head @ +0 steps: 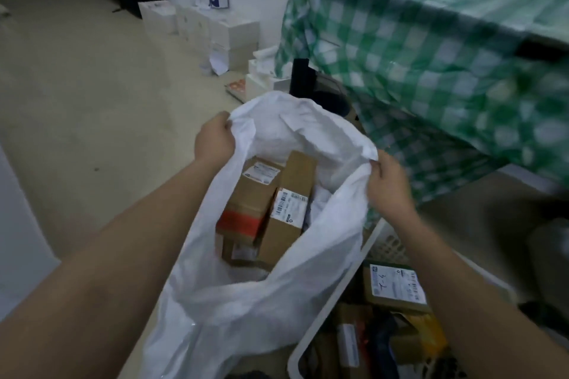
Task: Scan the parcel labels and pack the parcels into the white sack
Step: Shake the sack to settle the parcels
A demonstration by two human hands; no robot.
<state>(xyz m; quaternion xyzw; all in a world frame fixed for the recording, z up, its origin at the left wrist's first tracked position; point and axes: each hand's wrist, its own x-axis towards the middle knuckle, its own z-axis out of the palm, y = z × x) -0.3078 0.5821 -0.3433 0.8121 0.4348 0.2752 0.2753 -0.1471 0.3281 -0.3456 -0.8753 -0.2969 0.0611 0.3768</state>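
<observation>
Beside a green-checked counter (431, 40), both hands hold the crumpled white plastic sack (261, 301) open, left hand (214, 141) and right hand (389, 184) each gripping its rim. Brown cardboard parcels (271, 203) lie inside. Packing appears under way; the next labelled parcel (395, 286) waits in a white slatted basket (381, 243), touching the sack.
</observation>
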